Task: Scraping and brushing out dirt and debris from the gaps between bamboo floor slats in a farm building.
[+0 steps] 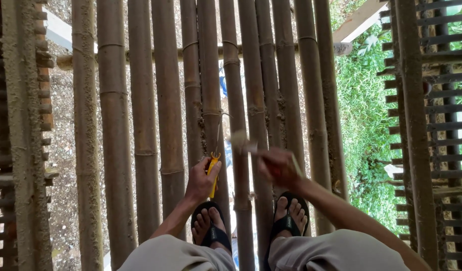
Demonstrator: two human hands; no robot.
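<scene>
A: Bamboo poles laid side by side form a platform seen from above, with gravel ground visible far below through the gaps and grass off to the right. What is the person doing?

B: The person squats on the poles in dark sandals. The left hand is closed around a yellow-handled tool, its tip pointing up toward a thin wire tie that loops round two middle poles. The right hand is clenched on the handle of a hammer, whose pale head is blurred just above and left of the fist.

A: Where does the tie sit relative to the hands?

B: Further from the body than both hands, near where the poles run toward a crosswise pole underneath.

A: What might go wrong here?

B: Judging by the picture, the hammer head is close to the left hand, so a stray blow could land on the fingers. The gaps between the poles are open, so a dropped tool would likely fall through to the ground. Round poles underfoot could also let a sandal slip.
</scene>
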